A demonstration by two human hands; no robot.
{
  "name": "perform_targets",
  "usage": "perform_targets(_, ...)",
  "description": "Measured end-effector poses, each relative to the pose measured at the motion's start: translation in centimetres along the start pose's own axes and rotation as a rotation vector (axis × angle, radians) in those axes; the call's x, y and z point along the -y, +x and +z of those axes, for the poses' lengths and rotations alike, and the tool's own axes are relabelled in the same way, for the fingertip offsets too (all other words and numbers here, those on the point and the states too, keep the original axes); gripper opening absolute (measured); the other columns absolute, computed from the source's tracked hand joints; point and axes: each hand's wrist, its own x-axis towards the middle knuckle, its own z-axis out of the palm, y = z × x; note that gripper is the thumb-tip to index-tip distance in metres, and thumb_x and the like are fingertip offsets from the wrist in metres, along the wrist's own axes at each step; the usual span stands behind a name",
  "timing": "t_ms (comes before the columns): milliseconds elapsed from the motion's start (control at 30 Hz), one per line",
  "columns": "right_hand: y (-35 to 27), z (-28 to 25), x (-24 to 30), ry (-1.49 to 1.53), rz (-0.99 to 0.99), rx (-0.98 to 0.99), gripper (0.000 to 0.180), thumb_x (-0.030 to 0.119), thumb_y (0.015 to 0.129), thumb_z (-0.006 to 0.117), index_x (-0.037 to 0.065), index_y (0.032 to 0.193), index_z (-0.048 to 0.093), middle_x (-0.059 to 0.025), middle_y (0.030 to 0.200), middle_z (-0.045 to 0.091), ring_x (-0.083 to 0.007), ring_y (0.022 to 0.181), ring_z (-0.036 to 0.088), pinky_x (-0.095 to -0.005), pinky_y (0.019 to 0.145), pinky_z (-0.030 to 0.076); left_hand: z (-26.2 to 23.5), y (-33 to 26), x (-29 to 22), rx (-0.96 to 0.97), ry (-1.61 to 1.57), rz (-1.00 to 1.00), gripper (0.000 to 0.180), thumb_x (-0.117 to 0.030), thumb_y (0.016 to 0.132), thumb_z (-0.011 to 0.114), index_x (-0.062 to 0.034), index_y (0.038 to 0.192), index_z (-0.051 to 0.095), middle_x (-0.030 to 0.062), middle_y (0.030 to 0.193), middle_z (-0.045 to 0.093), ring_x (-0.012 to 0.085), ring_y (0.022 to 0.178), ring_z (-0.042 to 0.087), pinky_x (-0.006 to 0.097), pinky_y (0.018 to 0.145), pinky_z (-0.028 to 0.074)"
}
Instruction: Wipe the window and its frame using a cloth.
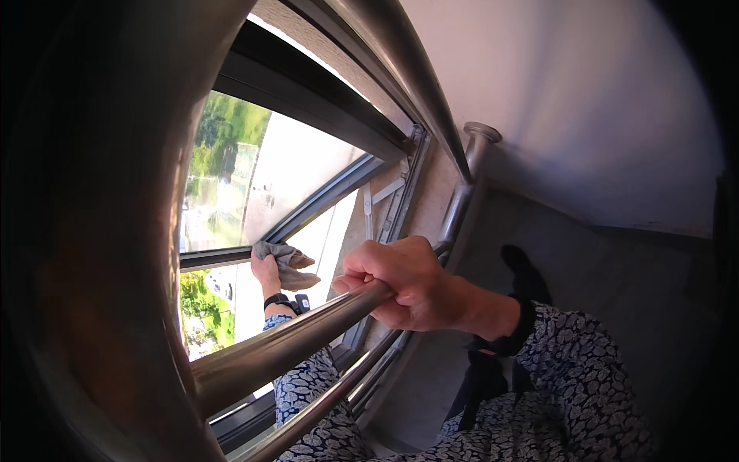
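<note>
My left hand (pixel 265 271) reaches out between the metal bars and is closed on a grey cloth (pixel 291 266). The cloth touches the lower corner of a dark-framed window sash (pixel 308 199), which stands tilted outward. Greenery and a pale area show in its glass pane (pixel 231 173). Closer to me, my right hand (pixel 408 281) is wrapped round a shiny metal rail (pixel 285 343), thumb and fingers curled over it. Each wrist carries a dark band.
A thick metal post (pixel 100 231) fills the left side, very close. Another rail (pixel 400 61) runs along the top toward a wall flange (pixel 483 132). The window's hinge arm (pixel 385 192) joins sash and frame. A pale wall (pixel 585 100) and grey floor (pixel 616 285) lie right.
</note>
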Motion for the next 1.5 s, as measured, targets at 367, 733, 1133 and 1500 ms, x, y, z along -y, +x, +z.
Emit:
perform_targets(367,0.5,0.5,-0.3,0.034,-0.027,-0.036,0.017,0.004,0.079,0.067,0.004,0.082,0.050,-0.0069,0.065,0.058,-0.0212,0.055,0.062,-0.0271,0.049,0.046,2.6,-1.1,-3.6,0.160,-0.144,-0.045,0.040,0.005,0.067,0.046,0.0024,0.104,0.061,0.0078,0.090,0.064,0.0161,0.077,0.060,0.028,0.072,0.050)
perform_targets(733,0.5,0.8,0.6,0.069,0.061,0.002,0.019,0.004,0.077,0.069,0.005,0.084,0.051,-0.0054,0.068,0.061,-0.0183,0.060,0.065,-0.0256,0.052,0.047,8.2,-4.7,-7.7,0.467,-0.403,-0.012,0.042,0.005,0.066,0.045,0.0026,0.105,0.060,0.0055,0.089,0.064,0.0139,0.078,0.060,0.025,0.074,0.049)
perform_targets(1133,0.6,2.2,0.5,0.044,0.011,-0.017,0.017,0.005,0.079,0.067,0.006,0.080,0.050,-0.0084,0.063,0.056,-0.0227,0.055,0.060,-0.0297,0.049,0.043,16.8,-9.0,-15.0,0.738,-0.229,0.402,0.062,-0.003,0.067,0.052,-0.0074,0.128,0.049,0.0173,0.105,0.064,0.0254,0.101,0.060,0.029,0.090,0.042)
perform_targets(1500,0.1,2.8,0.2,0.072,-0.030,0.053,0.017,0.001,0.078,0.065,0.005,0.080,0.049,-0.0084,0.063,0.056,-0.0218,0.053,0.058,-0.0285,0.049,0.042,12.8,-11.8,-12.0,0.984,0.128,0.552,0.051,0.002,0.070,0.054,-0.0037,0.120,0.053,0.0198,0.107,0.060,0.0313,0.100,0.057,0.033,0.085,0.045)
